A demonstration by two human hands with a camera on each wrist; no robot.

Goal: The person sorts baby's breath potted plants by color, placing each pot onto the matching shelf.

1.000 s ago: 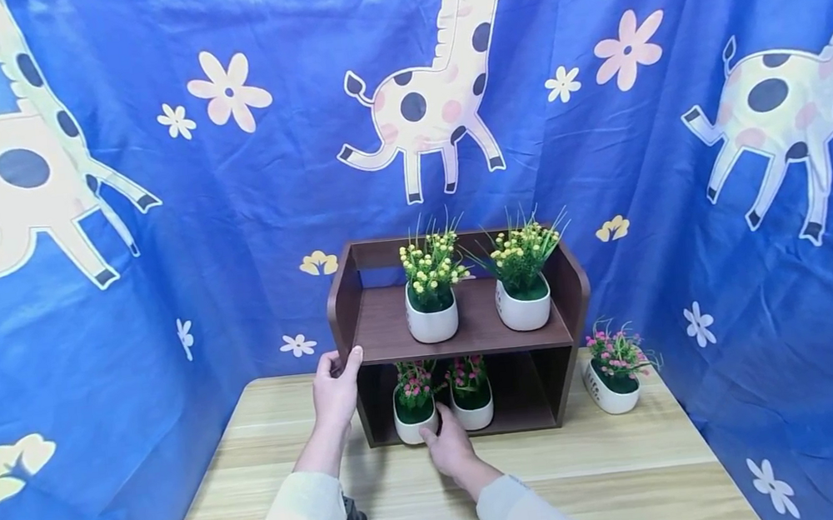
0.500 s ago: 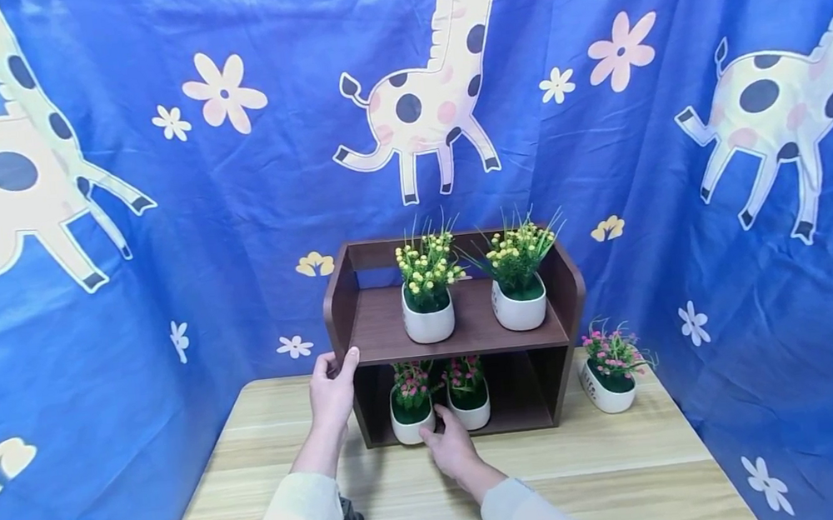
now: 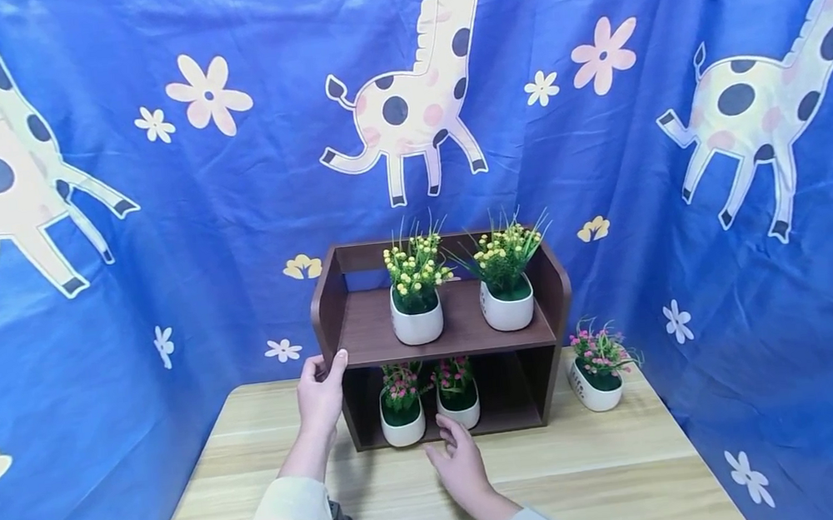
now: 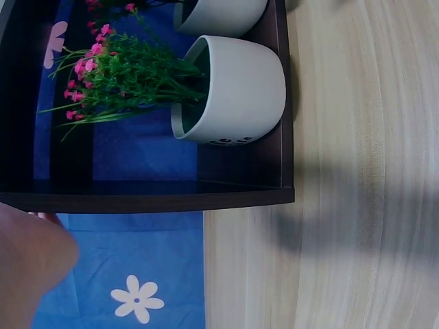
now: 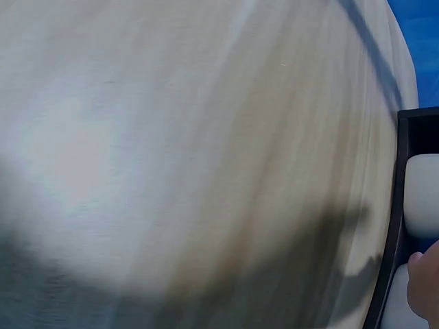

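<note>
A small dark brown two-tier shelf (image 3: 446, 347) stands on the table. My left hand (image 3: 320, 396) holds its left side panel, thumb on the front edge below the top board and fingers around the outside. On the lower tier, a white pot of pink artificial flowers (image 3: 404, 428) sits at the left, its front at the shelf's edge. Beside it is a second pink-flowered pot (image 3: 460, 413). Just in front of these two, my right hand (image 3: 460, 461) has its fingers spread and holds nothing. In the left wrist view, the nearer pot (image 4: 243, 89) shows dark lettering.
Two white pots with yellow flowers, one left (image 3: 418, 324) and one right (image 3: 508, 311), stand on the upper tier. Another pink-flowered pot (image 3: 596, 392) is on the wooden table (image 3: 603, 476), right of the shelf. A blue giraffe-print curtain (image 3: 252, 192) surrounds the table.
My right hand has let go of the left lower pot and drawn back toward me. My left hand stays on the shelf's side. The whole head view has shifted slightly.
</note>
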